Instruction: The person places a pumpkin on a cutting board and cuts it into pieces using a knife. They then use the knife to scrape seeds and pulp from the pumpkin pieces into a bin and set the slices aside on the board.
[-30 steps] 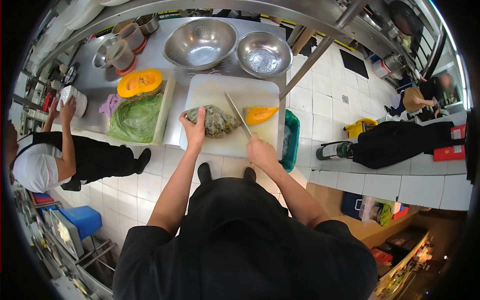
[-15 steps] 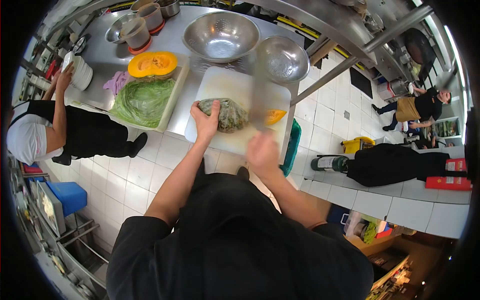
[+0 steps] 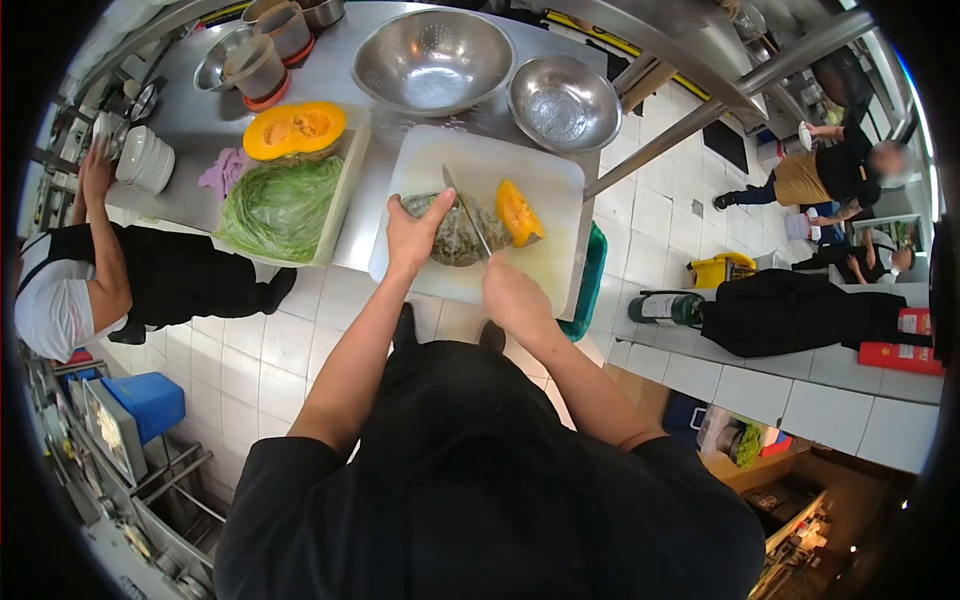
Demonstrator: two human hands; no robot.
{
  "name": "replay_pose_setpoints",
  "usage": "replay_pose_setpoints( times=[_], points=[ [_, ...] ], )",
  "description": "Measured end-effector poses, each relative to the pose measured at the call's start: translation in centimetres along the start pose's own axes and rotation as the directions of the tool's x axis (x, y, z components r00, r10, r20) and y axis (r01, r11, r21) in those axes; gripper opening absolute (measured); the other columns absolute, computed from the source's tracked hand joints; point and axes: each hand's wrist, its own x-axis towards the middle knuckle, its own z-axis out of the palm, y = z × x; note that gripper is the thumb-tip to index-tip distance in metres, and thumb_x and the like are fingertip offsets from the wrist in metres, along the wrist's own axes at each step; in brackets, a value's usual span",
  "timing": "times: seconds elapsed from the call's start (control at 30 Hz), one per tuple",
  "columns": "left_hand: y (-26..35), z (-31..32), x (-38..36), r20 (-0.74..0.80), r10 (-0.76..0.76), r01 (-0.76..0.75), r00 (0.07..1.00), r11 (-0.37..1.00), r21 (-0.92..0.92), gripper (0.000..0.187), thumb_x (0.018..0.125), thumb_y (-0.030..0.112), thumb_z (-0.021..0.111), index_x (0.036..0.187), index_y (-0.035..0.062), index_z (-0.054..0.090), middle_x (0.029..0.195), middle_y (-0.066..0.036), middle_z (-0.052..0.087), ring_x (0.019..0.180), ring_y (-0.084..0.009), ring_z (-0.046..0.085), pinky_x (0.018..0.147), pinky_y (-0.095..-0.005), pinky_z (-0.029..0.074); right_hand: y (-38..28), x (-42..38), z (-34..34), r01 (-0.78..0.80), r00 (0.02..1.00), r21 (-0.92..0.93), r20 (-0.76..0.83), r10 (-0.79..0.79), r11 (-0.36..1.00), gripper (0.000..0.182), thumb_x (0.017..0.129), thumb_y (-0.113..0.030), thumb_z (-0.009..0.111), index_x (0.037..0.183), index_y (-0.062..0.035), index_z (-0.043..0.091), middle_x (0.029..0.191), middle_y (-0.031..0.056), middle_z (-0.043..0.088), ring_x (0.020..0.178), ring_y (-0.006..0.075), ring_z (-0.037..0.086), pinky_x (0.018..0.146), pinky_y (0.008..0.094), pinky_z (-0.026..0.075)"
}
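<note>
A squash piece (image 3: 455, 248) with mottled green rind rests on the white cutting board (image 3: 432, 155), rind up. My left hand (image 3: 411, 240) holds its left side, thumb over the top. In my closed right hand (image 3: 516, 300) is a kitchen knife (image 3: 467, 212), its blade lying across the squash's right part and angled toward the upper left. How deep the edge sits cannot be made out. Just right of the squash, an orange squash wedge (image 3: 514, 210) shows its cut flesh.
Behind the board stand a perforated metal bowl (image 3: 435, 62) and a smaller metal bowl (image 3: 563, 100). To the left, a tray (image 3: 345, 190) holds a squash half (image 3: 293, 130) and wrapped greens (image 3: 280, 208). A co-worker (image 3: 75, 290) stands at far left. A metal post (image 3: 660, 150) slants at right.
The knife, blurred over the wedge side before, is now across the squash, and my right hand has come left. The wedge sits turned and closer to the squash. My left hand keeps its hold.
</note>
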Motion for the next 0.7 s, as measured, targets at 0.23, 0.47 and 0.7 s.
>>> replay_pose_setpoints(
  times=[0.23, 0.47, 0.7],
  points=[
    [0.1, 0.0, -0.2, -0.021, 0.009, -0.01, 1.0, 0.999, -0.037, 0.119, 0.074, 0.07, 0.085, 0.14, -0.0198, 0.043, 0.131, -0.032, 0.064, 0.122, -0.0358, 0.065, 0.106, -0.0397, 0.049, 3.9, 4.0, 6.5, 0.102, 0.979, -0.026, -0.176, -0.105, 0.994, 0.024, 0.1, -0.008, 0.046, 0.111, 0.01, 0.056, 0.082, 0.0274, 0.073, 0.078, 0.0445, 0.075, 0.069, 0.0557, 0.059],
    [-2.0, 0.5, 1.3, 0.003, 0.104, -0.104, 0.995, 0.994, -0.031, 0.113, 0.076, 0.069, 0.085, 0.137, -0.019, 0.047, 0.128, -0.031, 0.066, 0.121, -0.0349, 0.065, 0.106, -0.0395, 0.049, 2.1, 1.8, 3.7, 0.122, 0.961, -0.012, -0.249, -0.121, 0.992, 0.019, 0.099, -0.007, 0.047, 0.102, 0.0088, 0.056, 0.078, 0.026, 0.072, 0.074, 0.0443, 0.074, 0.065, 0.0542, 0.059],
    [-1.0, 0.1, -0.6, -0.003, 0.073, -0.073, 0.997, 0.991, -0.116, 0.098, 0.085, 0.061, 0.083, 0.137, -0.0158, 0.05, 0.125, -0.024, 0.067, 0.113, -0.0276, 0.066, 0.101, -0.0359, 0.051, 3.4, 1.9, 4.2, 0.157, 0.974, -0.018, -0.162, -0.158, 0.987, 0.02, 0.099, -0.009, 0.048, 0.105, 0.0098, 0.053, 0.085, 0.0288, 0.072, 0.076, 0.0457, 0.073, 0.067, 0.0556, 0.058]
  ],
)
